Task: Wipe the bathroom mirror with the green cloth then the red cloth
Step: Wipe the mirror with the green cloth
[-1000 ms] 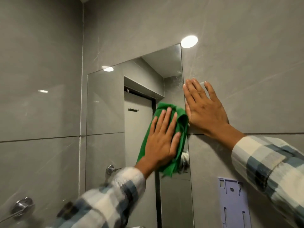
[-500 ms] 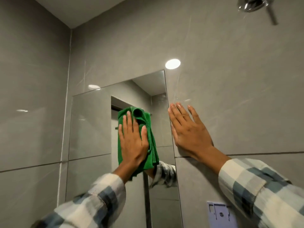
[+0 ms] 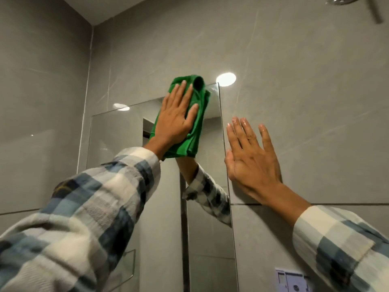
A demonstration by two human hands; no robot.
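Two bare hands are seen, each emerging from a long sleeve. The left sleeve (image 3: 84,211) is made of a soft woven plaid, in which cream blocks are crossed by pale blue, grey-blue and dark navy bands; a fine diagonal weave can be made out in the lighter squares, and the cuff is closed at the wrist. The right sleeve (image 3: 345,245) is cut from the same checked fabric, with larger cream and light blue squares and one dark navy block. No rings, watches or gloves are worn on the left hand (image 3: 176,119) or the right hand (image 3: 252,163).
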